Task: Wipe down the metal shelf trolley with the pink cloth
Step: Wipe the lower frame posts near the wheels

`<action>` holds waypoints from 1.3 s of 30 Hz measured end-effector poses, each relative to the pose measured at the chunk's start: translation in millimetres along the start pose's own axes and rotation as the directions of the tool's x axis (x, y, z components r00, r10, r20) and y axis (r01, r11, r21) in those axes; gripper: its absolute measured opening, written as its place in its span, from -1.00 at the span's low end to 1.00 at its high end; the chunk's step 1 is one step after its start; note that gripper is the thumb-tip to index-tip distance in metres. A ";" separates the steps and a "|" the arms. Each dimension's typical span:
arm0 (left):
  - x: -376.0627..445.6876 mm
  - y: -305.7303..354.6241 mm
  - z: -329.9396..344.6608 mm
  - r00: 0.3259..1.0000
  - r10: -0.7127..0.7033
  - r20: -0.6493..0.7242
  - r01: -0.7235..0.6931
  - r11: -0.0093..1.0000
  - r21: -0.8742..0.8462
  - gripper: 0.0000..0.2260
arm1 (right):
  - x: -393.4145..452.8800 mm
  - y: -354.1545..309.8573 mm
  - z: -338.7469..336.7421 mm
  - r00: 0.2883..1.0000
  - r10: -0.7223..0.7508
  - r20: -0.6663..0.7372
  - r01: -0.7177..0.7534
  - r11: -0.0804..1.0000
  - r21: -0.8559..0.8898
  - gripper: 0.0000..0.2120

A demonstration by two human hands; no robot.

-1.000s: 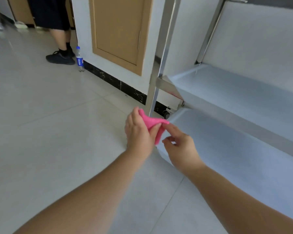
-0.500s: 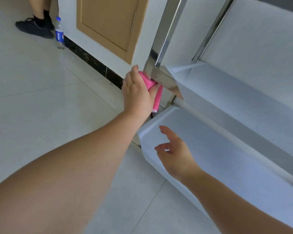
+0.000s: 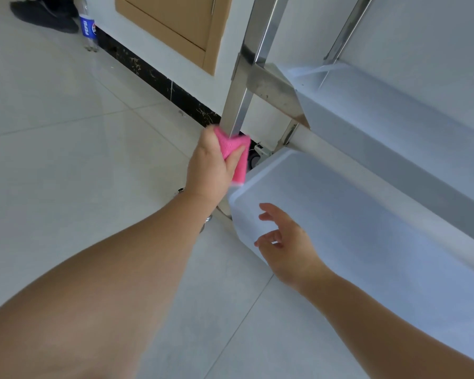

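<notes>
The left hand (image 3: 210, 166) clenches the pink cloth (image 3: 234, 153) around the trolley's corner post (image 3: 237, 105), while the right hand (image 3: 283, 242) hovers released over the bottom shelf's (image 3: 340, 214) near edge.

- The left hand (image 3: 211, 166) and the pink cloth (image 3: 234, 154) wrapped round the trolley's front post (image 3: 237, 102) hide the stretch of post beneath them.
- The post's foot and its wheel are mostly behind the left wrist.
- A rear caster (image 3: 256, 157) shows only in part, past the cloth.
- The trolley's shelves (image 3: 367, 214) run off the right edge.
- The black shoe (image 3: 45, 16) and Pepsi bottle (image 3: 88, 28) are cut by the top edge.
</notes>
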State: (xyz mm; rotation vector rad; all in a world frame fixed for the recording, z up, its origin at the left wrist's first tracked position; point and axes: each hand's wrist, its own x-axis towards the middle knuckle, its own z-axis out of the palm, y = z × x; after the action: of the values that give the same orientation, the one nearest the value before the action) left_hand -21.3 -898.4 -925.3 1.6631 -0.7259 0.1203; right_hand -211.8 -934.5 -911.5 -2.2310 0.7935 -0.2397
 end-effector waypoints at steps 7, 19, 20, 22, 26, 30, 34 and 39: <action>-38.7 -52.4 8.8 0.940 -0.328 0.099 0.305 0.932 0.195 -0.57 | -5.0 8.7 1.0 1.000 0.016 0.015 -0.016 1.000 -0.012 -0.49; -67.9 -23.8 -33.4 0.965 -0.200 0.169 0.181 0.976 0.123 -0.67 | -36.5 6.8 -13.6 0.997 -0.071 0.010 0.071 0.997 -0.011 -0.56; -72.9 -17.1 -38.6 0.954 -0.199 0.226 0.179 0.978 0.105 -0.67 | -38.8 5.2 -14.5 0.996 -0.083 0.010 0.083 0.996 -0.014 -0.57; -82.3 1.4 -46.8 0.885 -0.237 0.402 0.243 0.969 0.037 -0.70 | -43.8 3.7 -16.8 0.995 -0.101 0.006 0.101 0.995 -0.020 -0.59; -104.6 53.2 -49.7 0.714 -0.233 0.660 0.337 0.941 -0.033 -0.56 | -60.9 2.6 -28.8 0.992 -0.128 0.004 0.128 0.992 -0.004 -0.64; -133.7 100.1 -34.8 0.654 -0.240 0.718 0.407 0.911 -0.066 -0.47 | -93.1 8.7 -56.5 0.988 -0.149 -0.043 0.154 0.976 0.154 -0.69; -167.6 148.2 6.2 0.492 -0.198 0.848 0.603 0.780 -0.168 -0.48 | -135.2 25.3 -91.8 0.992 -0.048 -0.115 0.078 0.959 0.273 -0.82; -205.8 247.9 49.9 0.100 -0.145 0.984 0.895 0.445 -0.026 -0.51 | -213.0 23.0 -174.7 0.964 0.138 -0.227 -0.082 0.967 0.241 -0.77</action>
State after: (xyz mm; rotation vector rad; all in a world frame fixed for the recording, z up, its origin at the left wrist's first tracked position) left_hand -329.2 -875.6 -820.8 0.9976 -0.6537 -1.7122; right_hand -459.7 -920.1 -790.0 -1.9553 0.9662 -0.5302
